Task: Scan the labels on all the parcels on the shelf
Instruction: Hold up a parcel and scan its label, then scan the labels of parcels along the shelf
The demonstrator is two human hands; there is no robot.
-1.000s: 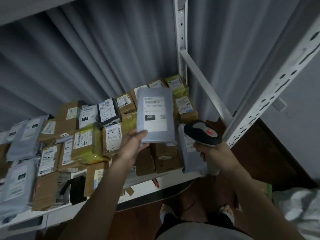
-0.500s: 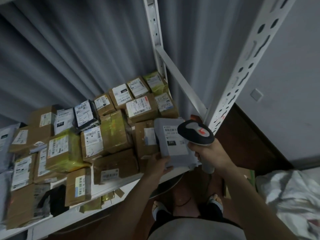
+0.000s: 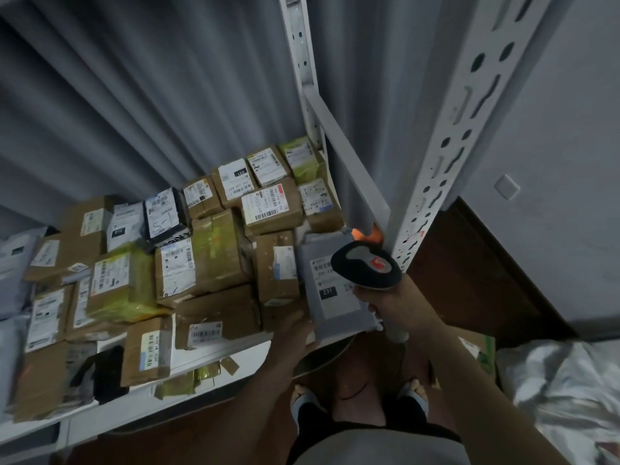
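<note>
Gripping the scanner (image 3: 367,267), right hand (image 3: 397,305) overlaps grey parcel (image 3: 332,290) held by left hand (image 3: 297,333).

The room is dim and bluish. A small orange glow (image 3: 364,234) shines beside the white metal shelf post (image 3: 446,135). The brown cardboard boxes (image 3: 214,253) at the far left look smeared. Straight posts bend near the edges. Dark shadow hides the floor.

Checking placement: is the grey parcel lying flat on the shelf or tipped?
Tipped: the grey parcel leans with its near end past the shelf edge, held by the left hand.
</note>
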